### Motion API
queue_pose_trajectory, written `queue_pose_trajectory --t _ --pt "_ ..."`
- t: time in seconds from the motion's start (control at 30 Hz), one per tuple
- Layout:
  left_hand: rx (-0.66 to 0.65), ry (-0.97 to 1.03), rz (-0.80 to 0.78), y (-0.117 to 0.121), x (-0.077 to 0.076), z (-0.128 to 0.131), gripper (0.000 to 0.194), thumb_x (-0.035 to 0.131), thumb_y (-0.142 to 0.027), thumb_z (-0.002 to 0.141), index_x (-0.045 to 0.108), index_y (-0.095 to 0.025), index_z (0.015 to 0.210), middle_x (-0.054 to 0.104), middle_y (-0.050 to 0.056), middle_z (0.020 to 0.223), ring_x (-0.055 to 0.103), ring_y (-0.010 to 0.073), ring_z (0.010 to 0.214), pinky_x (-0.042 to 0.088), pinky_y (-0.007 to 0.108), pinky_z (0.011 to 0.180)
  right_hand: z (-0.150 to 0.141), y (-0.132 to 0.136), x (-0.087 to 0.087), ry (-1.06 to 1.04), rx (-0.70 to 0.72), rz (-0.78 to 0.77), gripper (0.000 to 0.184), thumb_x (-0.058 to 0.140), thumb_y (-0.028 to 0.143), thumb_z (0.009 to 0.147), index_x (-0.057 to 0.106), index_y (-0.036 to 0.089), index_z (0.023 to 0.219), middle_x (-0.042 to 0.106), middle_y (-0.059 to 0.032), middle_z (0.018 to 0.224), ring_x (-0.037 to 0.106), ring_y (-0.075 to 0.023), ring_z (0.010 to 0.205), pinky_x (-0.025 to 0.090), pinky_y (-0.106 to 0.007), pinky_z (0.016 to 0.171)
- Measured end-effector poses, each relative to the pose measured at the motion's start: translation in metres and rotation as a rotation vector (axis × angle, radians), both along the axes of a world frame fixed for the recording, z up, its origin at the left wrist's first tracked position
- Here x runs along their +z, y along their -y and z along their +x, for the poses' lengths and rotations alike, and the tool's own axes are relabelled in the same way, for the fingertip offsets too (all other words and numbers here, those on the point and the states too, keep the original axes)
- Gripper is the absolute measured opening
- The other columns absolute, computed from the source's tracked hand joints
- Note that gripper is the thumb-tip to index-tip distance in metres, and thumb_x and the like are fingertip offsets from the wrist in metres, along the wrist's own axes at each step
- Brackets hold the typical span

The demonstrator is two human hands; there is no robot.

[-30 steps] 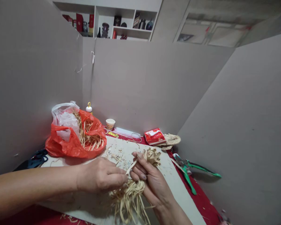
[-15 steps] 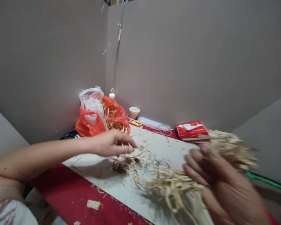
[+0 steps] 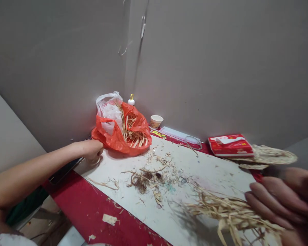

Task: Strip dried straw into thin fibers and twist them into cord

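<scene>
My left hand [image 3: 91, 150] is closed at the left end of the white board [image 3: 213, 174], just in front of the red plastic bag [image 3: 115, 138]; its curled fingertips hide whatever may be in them. At the lower right, my right hand [image 3: 279, 198] is curled in a fist around a bundle of pale dried straw strips [image 3: 228, 208]. The strips fan out leftward from the fist, slightly above the board, and cast a shadow. In the middle of the board lie a tangled brown fibrous clump [image 3: 142, 181] and scattered straw scraps.
The red bag holds straw strips and a white plastic bag [image 3: 110, 111]. Behind stand a paper cup [image 3: 156, 121] and a white-capped item [image 3: 131, 101] with a yellow loop. A red tissue pack [image 3: 231, 147] lies by a woven straw piece [image 3: 274, 155]. Grey walls [image 3: 207, 68] enclose the table.
My left hand has moved left from over the scraps to the board's left end and closed. My right hand has shifted right with the straw. The view has turned slightly left.
</scene>
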State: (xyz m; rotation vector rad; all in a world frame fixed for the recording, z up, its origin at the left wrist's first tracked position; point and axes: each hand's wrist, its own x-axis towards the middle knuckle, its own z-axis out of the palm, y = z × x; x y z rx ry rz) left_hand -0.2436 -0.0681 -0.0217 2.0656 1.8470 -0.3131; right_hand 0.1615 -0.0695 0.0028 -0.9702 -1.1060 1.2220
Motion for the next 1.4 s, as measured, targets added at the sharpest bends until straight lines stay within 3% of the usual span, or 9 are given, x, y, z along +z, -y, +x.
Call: queue_pose_trajectory --t 0.1,0.3,0.53,0.7,0.87,1.03,1.17,1.3,1.4 --pt "-0.012 0.249 0.018 0.000 0.014 0.014 0.010 0.052 -0.015 0.064 0.057 -0.015 0.056 0.051 -0.001 0.049 0.041 0.0096 0.046 0.029 0.021 0.047 -0.018 0.006 0.005 -0.194 0.025 -0.144 0.052 0.065 0.052 0.074 0.028 0.021 0.052 0.011 0.0066 0.048 0.003 -0.0075 0.040 0.004 -0.024 0.031" --pt "-0.024 0.678 0.162 0.000 0.041 0.072 0.016 0.053 -0.024 0.075 0.053 -0.015 0.062 0.049 -0.003 0.055 0.042 0.0065 0.049 0.031 0.018 0.047 -0.037 0.017 -0.012 -0.188 0.423 -0.346 0.033 0.071 0.046 0.072 0.055 0.018 0.072 0.016 0.0100 0.051 0.009 -0.0025 0.042 0.012 -0.014 0.035" --pt "0.070 1.277 -0.150 -0.006 0.037 0.135 0.036 0.064 -0.048 0.075 0.054 -0.015 0.067 0.045 -0.006 0.049 0.037 0.0048 0.037 0.032 0.020 0.039 -0.061 0.023 -0.026 -0.225 0.423 -0.397 0.037 0.079 0.040 0.066 0.051 0.017 0.073 0.021 0.0112 0.050 0.013 -0.0009 0.042 0.013 -0.014 0.036" --pt "0.046 1.455 0.336 -0.011 0.024 0.163 0.036 0.063 -0.043 0.080 0.056 -0.014 0.059 0.039 -0.006 0.050 0.035 0.0056 0.045 0.033 0.019 0.044 -0.077 0.030 -0.031 -0.379 0.453 -0.504 0.041 0.083 0.038 0.059 0.060 0.013 0.082 0.020 0.0124 0.047 0.013 -0.0008 0.041 0.013 -0.014 0.035" --pt "-0.405 1.223 1.026 -0.015 0.017 0.174 0.013 0.059 -0.020 0.085 0.070 -0.015 0.082 0.054 0.002 0.071 0.050 0.0091 0.066 0.042 0.020 0.061 -0.081 0.031 -0.029 -0.628 0.442 -0.538 0.040 0.078 0.040 0.066 0.063 0.013 0.091 0.022 0.0120 0.047 0.013 -0.0014 0.039 0.017 -0.014 0.033" --pt "-0.722 0.916 1.185 -0.014 0.011 0.178 0.016 0.057 -0.020 0.085 0.072 -0.017 0.092 0.053 0.003 0.074 0.048 0.0085 0.063 0.042 0.019 0.057 -0.070 0.023 -0.025 -0.700 0.409 -0.558 0.030 0.081 0.032 0.063 0.058 0.016 0.071 0.023 0.0120 0.045 0.016 -0.0006 0.036 0.020 -0.012 0.031" --pt "-0.805 0.761 1.013 -0.008 0.007 0.177 0.022 0.053 -0.027 0.087 0.074 -0.022 0.093 0.057 0.004 0.078 0.050 0.0093 0.063 0.043 0.020 0.059 -0.062 0.018 -0.024 -0.618 0.253 -0.504 0.031 0.083 0.025 0.058 0.062 0.015 0.078 0.032 0.0112 0.046 0.024 -0.0006 0.036 0.026 -0.011 0.031" --pt "-0.839 0.775 0.631 0.004 0.015 0.165 0.023 0.053 -0.030 0.087 0.073 -0.020 0.094 0.061 0.007 0.084 0.054 0.0105 0.066 0.043 0.021 0.062 -0.050 0.005 -0.020 -0.495 0.068 -0.364 0.027 0.080 0.030 0.060 0.058 0.017 0.067 0.056 0.0015 0.067 0.054 -0.0089 0.058 0.048 -0.019 0.046" --pt "-0.738 0.795 0.315 0.011 0.025 0.144 0.021 0.052 -0.025 0.087 0.070 -0.015 0.082 0.062 0.006 0.075 0.055 0.0109 0.065 0.042 0.020 0.062 -0.037 -0.003 -0.012 -0.444 -0.015 -0.247 0.027 0.078 0.031 0.064 0.054 0.018 0.066 0.058 -0.0009 0.077 0.058 -0.0120 0.066 0.053 -0.025 0.054"
